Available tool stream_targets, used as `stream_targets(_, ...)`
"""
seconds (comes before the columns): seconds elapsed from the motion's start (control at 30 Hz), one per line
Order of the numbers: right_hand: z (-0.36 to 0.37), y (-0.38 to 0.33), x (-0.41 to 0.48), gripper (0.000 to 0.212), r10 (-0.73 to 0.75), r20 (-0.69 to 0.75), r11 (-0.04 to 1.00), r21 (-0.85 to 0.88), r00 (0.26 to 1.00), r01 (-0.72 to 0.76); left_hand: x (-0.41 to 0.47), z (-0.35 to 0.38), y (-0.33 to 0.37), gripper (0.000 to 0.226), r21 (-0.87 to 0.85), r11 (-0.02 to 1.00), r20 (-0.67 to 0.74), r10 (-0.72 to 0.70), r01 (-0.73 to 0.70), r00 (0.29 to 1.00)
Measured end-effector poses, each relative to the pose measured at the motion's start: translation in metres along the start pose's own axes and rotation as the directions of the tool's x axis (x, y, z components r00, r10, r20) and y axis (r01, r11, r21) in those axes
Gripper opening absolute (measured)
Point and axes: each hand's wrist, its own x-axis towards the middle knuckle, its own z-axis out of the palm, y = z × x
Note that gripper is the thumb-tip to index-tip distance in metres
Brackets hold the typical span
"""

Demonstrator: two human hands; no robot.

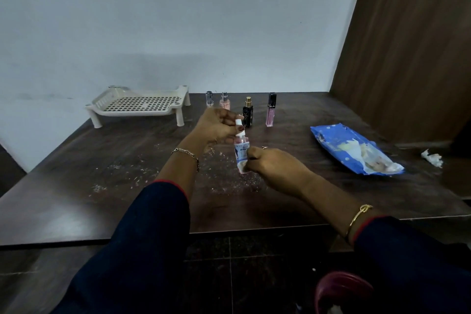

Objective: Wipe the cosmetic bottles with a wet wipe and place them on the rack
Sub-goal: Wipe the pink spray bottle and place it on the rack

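My left hand grips the white top of a small pink spray bottle held above the table's middle. My right hand presses a white wet wipe against the bottle's lower part. Behind them stand a clear bottle, a peach perfume bottle, a black and gold bottle and a pink lip gloss tube. A cream perforated rack stands at the back left with nothing on it.
A blue wet wipe pack lies open on the right of the dark wooden table. A crumpled wipe sits at the far right edge. White crumbs are scattered over the table's middle. A brown panel rises at the right.
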Motion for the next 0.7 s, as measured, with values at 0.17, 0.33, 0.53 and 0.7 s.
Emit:
stream_targets(0.17,-0.008,-0.003,0.013,0.017,-0.015,-0.012,0.975,-0.223,1.0,0.012,0.002,0.006,0.003,0.023,0.049,0.999,-0.015,0.02,-0.02,1.0)
stream_targets(0.33,-0.01,-0.003,0.017,0.032,0.069,-0.187,0.991,-0.099,0.98,-0.089,0.003,0.006,0.003,0.024,0.071,0.997,-0.006,0.031,-0.03,1.0)
stream_targets(0.53,0.007,0.006,0.002,0.025,0.414,-0.218,0.857,0.421,0.884,-0.298,-0.001,-0.002,0.002,0.026,-0.054,0.998,0.035,-0.021,0.023,0.999)
stream_targets(0.7,0.008,-0.002,-0.009,0.022,0.243,-0.115,0.935,0.292,0.963,-0.201,-0.007,-0.006,0.003,0.027,-0.078,0.997,0.041,-0.024,0.027,0.999)
